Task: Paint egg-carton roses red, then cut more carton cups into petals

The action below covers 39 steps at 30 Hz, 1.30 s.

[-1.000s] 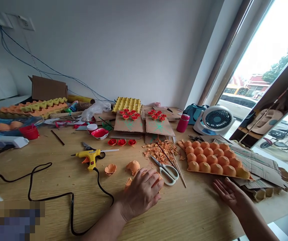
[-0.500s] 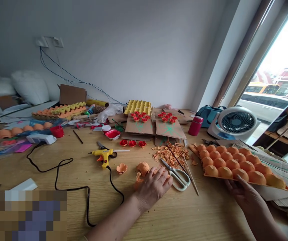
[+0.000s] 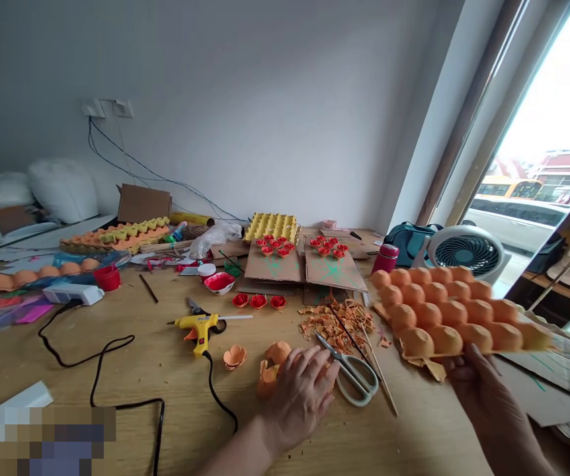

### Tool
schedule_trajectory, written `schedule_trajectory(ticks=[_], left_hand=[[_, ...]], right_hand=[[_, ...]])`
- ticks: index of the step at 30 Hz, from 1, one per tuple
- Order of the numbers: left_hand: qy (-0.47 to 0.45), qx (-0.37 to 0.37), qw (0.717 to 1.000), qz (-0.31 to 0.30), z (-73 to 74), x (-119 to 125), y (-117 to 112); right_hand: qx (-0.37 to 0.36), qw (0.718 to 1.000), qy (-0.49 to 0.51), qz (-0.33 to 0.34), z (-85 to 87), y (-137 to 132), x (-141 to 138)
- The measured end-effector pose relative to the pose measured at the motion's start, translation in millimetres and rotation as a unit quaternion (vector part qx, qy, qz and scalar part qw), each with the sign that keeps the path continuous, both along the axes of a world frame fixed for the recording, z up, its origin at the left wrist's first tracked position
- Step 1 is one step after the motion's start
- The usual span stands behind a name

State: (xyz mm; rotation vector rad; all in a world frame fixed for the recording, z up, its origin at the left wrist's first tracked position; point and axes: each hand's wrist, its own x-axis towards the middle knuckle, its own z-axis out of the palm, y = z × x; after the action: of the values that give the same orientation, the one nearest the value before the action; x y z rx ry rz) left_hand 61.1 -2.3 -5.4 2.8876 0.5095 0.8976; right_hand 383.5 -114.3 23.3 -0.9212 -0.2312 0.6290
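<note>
- One tray (image 3: 455,313), right of one scissors (image 3: 359,380); right hand (image 3: 476,373) grasping its near edge, thumb on top.
- Left hand (image 3: 302,390) over at least two orange cups (image 3: 278,352); grip cannot be told.
- Three red flowers (image 3: 258,301) in a row; one glue gun (image 3: 199,328).

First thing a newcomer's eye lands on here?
Probably the big orange egg tray at right, tilted up with its near edge in the right hand. Next, the bright red flowers clustered on two cardboard panels at centre back. Then the yellow glue gun, lying beyond and to the left of the left hand.
</note>
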Motion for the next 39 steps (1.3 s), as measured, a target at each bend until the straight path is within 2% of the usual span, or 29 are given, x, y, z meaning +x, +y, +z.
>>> schedule_trajectory(ticks=[2, 3, 4, 6, 8, 10, 12, 15, 16, 21, 24, 28, 31, 33, 36, 39], left_hand=[[-0.080, -0.131, 0.988, -0.011, 9.2, -0.4, 2.2], [-0.125, -0.214, 0.969, -0.015, 15.0, -0.8, 4.5], [-0.171, -0.302, 0.938, -0.020, 21.4, -1.4, 7.4], [-0.250, -0.467, 0.847, -0.039, 34.2, -3.4, 14.4], [-0.308, -0.581, 0.749, -0.081, 44.3, -5.4, 20.5], [-0.353, -0.644, 0.668, -0.121, 49.0, -5.7, 23.4], [-0.391, -0.680, 0.606, -0.134, 48.1, -3.3, 22.3], [-0.416, -0.713, 0.553, -0.115, 42.4, 3.9, 13.3], [-0.414, -0.720, 0.547, -0.108, 40.8, 6.3, 8.8], [-0.372, -0.738, 0.554, -0.102, 39.7, 12.6, -14.3], [-0.364, -0.747, 0.552, -0.067, 42.3, 11.9, -20.1], [-0.371, -0.719, 0.587, -0.024, 43.3, 11.8, -17.0], [-0.363, -0.700, 0.614, 0.021, 37.7, 14.7, -13.0], [-0.352, -0.695, 0.625, 0.046, 31.7, 17.1, -11.4], [-0.353, -0.678, 0.643, 0.042, 24.7, 19.0, -11.0], [-0.370, -0.668, 0.646, 0.013, 23.2, 19.2, -12.3]], right_hand=[[0.067, 0.996, -0.015, 0.056, 10.2, 21.8, -18.4], [0.086, 0.992, -0.013, 0.093, 14.6, 32.5, -28.7], [0.085, 0.986, -0.004, 0.140, 17.6, 42.5, -39.3], [0.097, 0.978, 0.003, 0.185, 18.5, 58.2, -60.2], [0.081, 0.964, 0.001, 0.255, 12.1, 67.3, -78.9], [0.085, 0.956, 0.005, 0.281, 1.9, 70.0, -93.7], [0.086, 0.953, 0.011, 0.289, -6.7, 68.3, -104.4], [0.075, 0.954, 0.007, 0.290, -10.8, 62.5, -114.6], [0.071, 0.955, 0.004, 0.288, -10.3, 60.7, -117.2], [0.066, 0.956, -0.016, 0.285, -9.6, 53.3, -126.5], [0.052, 0.951, -0.038, 0.303, -11.1, 50.4, -128.9], [0.071, 0.942, -0.038, 0.326, -0.1, 49.7, -131.9], [0.113, 0.947, 0.003, 0.302, 12.5, 49.4, -133.7], [0.116, 0.947, 0.033, 0.297, 14.7, 48.9, -132.6], [0.113, 0.946, 0.052, 0.300, 4.9, 49.3, -127.3], [0.091, 0.955, 0.042, 0.280, -9.4, 51.2, -122.7]])
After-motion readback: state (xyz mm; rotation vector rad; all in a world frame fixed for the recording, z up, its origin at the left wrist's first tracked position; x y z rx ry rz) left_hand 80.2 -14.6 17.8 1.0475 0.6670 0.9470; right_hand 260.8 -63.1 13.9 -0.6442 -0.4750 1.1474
